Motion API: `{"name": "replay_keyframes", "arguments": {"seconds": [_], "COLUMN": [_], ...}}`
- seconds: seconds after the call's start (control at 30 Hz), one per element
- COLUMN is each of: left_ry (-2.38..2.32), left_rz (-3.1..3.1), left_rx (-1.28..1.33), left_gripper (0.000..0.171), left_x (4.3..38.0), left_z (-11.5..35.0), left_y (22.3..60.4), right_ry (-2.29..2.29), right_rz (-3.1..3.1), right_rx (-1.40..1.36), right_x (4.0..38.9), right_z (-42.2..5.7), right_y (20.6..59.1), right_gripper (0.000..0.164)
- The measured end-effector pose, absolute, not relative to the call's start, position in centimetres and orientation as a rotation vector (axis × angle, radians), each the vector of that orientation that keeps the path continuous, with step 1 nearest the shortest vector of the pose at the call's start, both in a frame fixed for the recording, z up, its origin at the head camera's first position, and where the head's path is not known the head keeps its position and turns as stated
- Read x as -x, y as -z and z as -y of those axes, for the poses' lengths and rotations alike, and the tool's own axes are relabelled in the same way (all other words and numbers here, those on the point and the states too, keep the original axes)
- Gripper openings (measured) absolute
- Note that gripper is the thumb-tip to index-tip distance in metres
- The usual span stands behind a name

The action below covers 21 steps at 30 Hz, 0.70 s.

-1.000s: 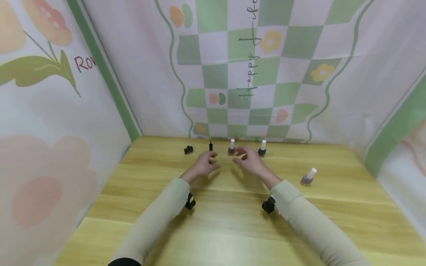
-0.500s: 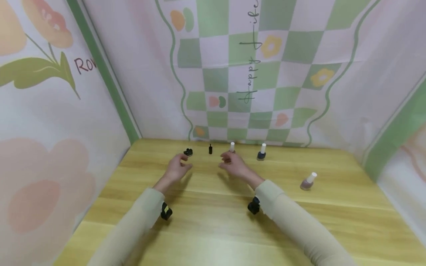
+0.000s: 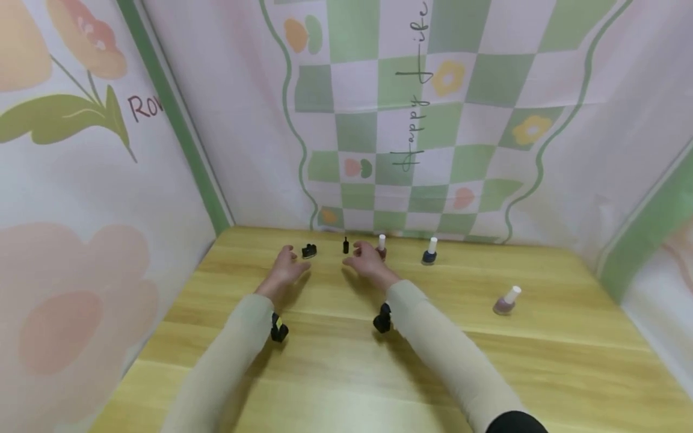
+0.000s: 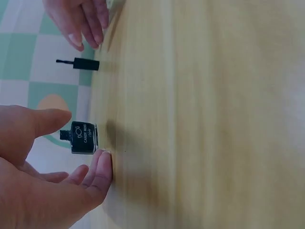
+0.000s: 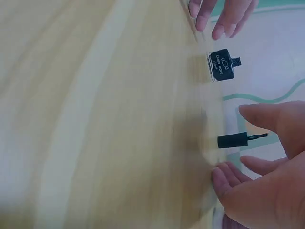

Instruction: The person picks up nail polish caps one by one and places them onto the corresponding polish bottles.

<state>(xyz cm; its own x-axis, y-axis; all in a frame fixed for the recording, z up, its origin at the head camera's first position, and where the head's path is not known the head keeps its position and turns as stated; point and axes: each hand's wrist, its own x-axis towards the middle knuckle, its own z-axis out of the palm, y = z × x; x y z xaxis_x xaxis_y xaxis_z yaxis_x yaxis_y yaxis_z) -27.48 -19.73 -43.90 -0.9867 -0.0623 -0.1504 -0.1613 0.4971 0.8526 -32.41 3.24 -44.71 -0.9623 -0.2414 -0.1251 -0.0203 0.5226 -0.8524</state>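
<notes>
An uncapped black nail polish bottle stands upright at the back left of the table. Just left of it is my left hand; in the left wrist view its spread thumb and fingers lie on either side of the bottle, and I cannot tell whether they touch it. The black nail polish cap is upended, brush pointing up. Beside it on the right is my right hand, fingers apart and holding nothing. In the right wrist view the cap shows between thumb and fingers.
Partly behind my right hand stands a brownish-pink nail polish bottle with a white cap. Farther right are a dark blue one and a mauve one. A patterned cloth hangs along the back edge of the wooden table.
My left hand has moved left from near the cap to the black bottle. My right hand has moved left, from between the pink and blue bottles to beside the cap.
</notes>
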Motion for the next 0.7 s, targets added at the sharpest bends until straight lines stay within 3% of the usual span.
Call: {"name": "replay_keyframes", "arguments": {"seconds": [0.27, 0.7], "left_ry": [-1.530, -1.649], "left_rz": [-2.622, -2.635], "left_rx": [0.291, 0.369], "left_gripper": [0.074, 0.056], "left_x": [29.8, 30.8], "left_z": [18.9, 18.6], "left_y": [44.9, 45.3], "right_ry": [1.581, 1.750], "right_rz": [-2.545, -2.615], "right_rx": [0.041, -0.094], "right_x": [33.7, 34.9], "right_z": [-1.6, -0.6], "right_y": [45.6, 46.6], "right_gripper": [0.057, 0.037]}}
